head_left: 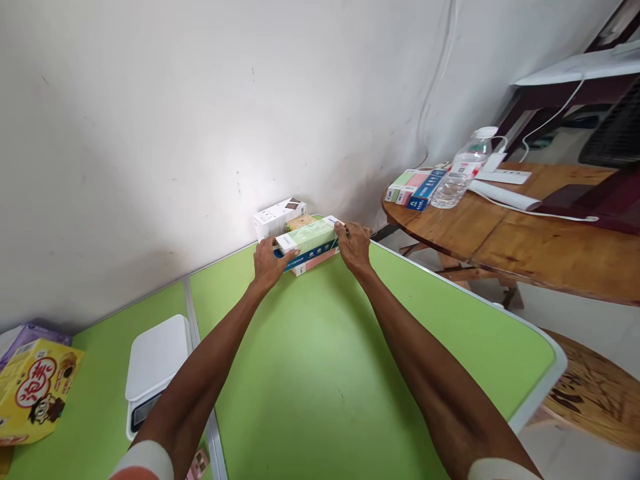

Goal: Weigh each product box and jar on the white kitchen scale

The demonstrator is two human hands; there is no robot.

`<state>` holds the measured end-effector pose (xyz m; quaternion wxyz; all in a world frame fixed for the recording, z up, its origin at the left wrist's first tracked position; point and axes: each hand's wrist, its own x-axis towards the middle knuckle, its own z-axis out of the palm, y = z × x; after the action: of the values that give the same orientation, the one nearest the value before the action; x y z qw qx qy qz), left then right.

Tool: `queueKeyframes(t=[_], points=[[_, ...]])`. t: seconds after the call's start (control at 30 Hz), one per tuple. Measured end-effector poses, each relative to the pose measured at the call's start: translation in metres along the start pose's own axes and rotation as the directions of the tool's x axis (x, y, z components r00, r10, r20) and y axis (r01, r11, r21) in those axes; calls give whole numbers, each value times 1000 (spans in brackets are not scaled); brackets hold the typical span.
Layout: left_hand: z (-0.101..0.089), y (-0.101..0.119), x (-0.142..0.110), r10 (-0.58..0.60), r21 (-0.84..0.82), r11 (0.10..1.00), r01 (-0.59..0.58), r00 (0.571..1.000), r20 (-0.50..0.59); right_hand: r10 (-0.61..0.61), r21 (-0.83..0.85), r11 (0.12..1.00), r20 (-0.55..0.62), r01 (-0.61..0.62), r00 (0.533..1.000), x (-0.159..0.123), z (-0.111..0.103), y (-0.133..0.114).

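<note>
Two bare hands at a stack of boxes near the far right corner of the green surface (325,373). The left hand (270,264) is clamped on the left end of the green box (310,233), its thumb along the front; the right hand (355,247) is clamped on the opposite end, its thumb at the white end of the top. The green box lies uppermost. A blue box (317,253) shows directly beneath it, and a pink box (316,264) lower still (whether the hands also grip these two, or the pink one bears on the surface, cannot be told). Just behind, toward the far edge, a white box (273,223) and a tan package (299,223) are partly hidden. A white scale (157,357) lies well apart, toward the left part of the surface.

Handling: the green box appears to be thin printed card, hence probably light, stiff along its edges and somewhat slippery on its smooth faces. Its long middle panels would be expected to dent under pressure, whereas the short ends should resist it. The hold is therefore best taken at both ends, palms facing inward, with fingers low enough to keep the layers from sliding over one another.
</note>
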<state>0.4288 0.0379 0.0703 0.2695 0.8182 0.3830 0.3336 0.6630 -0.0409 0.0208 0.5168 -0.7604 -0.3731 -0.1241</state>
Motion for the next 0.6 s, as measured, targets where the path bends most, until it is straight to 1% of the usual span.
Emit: queueKeyframes(t=[0.07,0.1,0.13,0.2,0.23,0.27,0.3,0.33,0.37,0.4,0.43,0.47,0.5,0.53,0.57,0.6], points=[[0,2,1,-1,32,999,1,1000,18,22,7,1000,16,-23,1000,-1,-2,1],[-1,3,0,-5,35,999,4,999,33,34,15,999,7,-34,999,-3,-5,0],[-2,4,-2,-9,27,1000,7,999,45,45,27,999,-26,-44,999,-7,-11,-4],[-6,6,-13,-7,-10,1000,8,999,45,55,60,997,-139,-47,989,-24,-24,-18],[-10,7,-24,-1,-37,999,1,1000,24,52,82,996,-195,-37,979,-38,-31,-29],[-15,7,-37,13,-65,998,-13,1000,-1,32,105,994,-220,-9,975,-56,-38,-41],[-21,6,-54,32,-90,995,-34,999,-23,5,132,991,-184,19,983,-76,-43,-56],[-28,5,-73,59,-111,992,-63,998,-36,-28,160,986,-104,44,994,-99,-48,-71],[-36,3,-93,96,-129,987,-97,995,-16,-79,197,978,21,73,997,-122,-51,-86],[-46,1,-113,128,-137,983,-123,992,24,-154,255,960,152,112,976,-144,-52,-102],[-58,-1,-133,145,-137,981,-134,987,67,-243,328,933,268,149,932,-165,-51,-118],[-71,-5,-152,140,-145,982,-125,985,104,-324,399,901,357,171,876,-185,-49,-134],[-87,-9,-171,122,-160,982,-101,984,129,-391,465,868,423,174,818,-202,-44,-152],[-104,-13,-188,91,-180,981,-66,987,132,-438,525,837,473,155,764,-219,-39,-171],[-123,-17,-205,48,-202,979,-26,993,107,-465,579,808,518,106,718,-235,-32,-191],[-142,-21,-221,-1,-226,974,13,999,55,-474,624,781,565,26,675,-250,-25,-214]])
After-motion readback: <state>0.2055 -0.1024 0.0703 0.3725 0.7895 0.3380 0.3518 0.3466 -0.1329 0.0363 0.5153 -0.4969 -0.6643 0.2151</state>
